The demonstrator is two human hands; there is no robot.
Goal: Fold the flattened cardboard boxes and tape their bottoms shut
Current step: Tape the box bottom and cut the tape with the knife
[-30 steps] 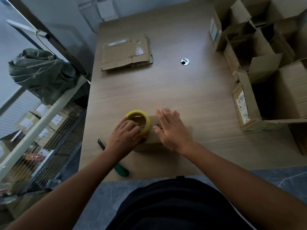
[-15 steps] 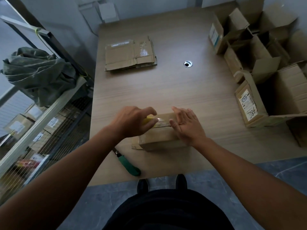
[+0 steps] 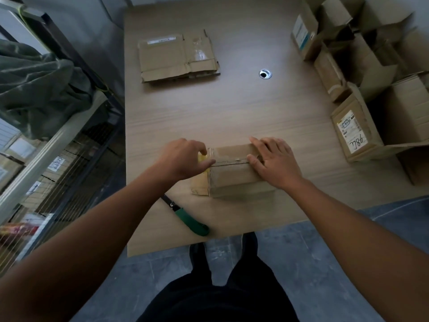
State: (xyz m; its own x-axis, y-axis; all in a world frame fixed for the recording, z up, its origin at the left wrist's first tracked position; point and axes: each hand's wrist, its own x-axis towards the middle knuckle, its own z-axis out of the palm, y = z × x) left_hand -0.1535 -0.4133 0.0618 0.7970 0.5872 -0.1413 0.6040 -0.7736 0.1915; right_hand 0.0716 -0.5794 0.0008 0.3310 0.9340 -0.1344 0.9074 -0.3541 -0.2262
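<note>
A small folded cardboard box (image 3: 234,176) stands upside down near the table's front edge, its bottom flaps closed along a centre seam. My left hand (image 3: 183,160) grips the yellow tape roll (image 3: 201,158) at the box's left edge; most of the roll is hidden under the hand. My right hand (image 3: 272,160) lies flat on the right part of the box's top, fingers straight along the seam. A stack of flattened boxes (image 3: 177,55) lies at the table's far left.
A green-handled utility knife (image 3: 189,219) lies at the front edge, left of the box. Several assembled open boxes (image 3: 362,73) crowd the table's right side. A round cable hole (image 3: 265,73) sits mid-table. A wire shelf with a green bag (image 3: 39,89) stands left.
My left hand has drawn the tape roll leftward, from the middle of the box top to its left edge. My right hand stays pressed on the right part of the top.
</note>
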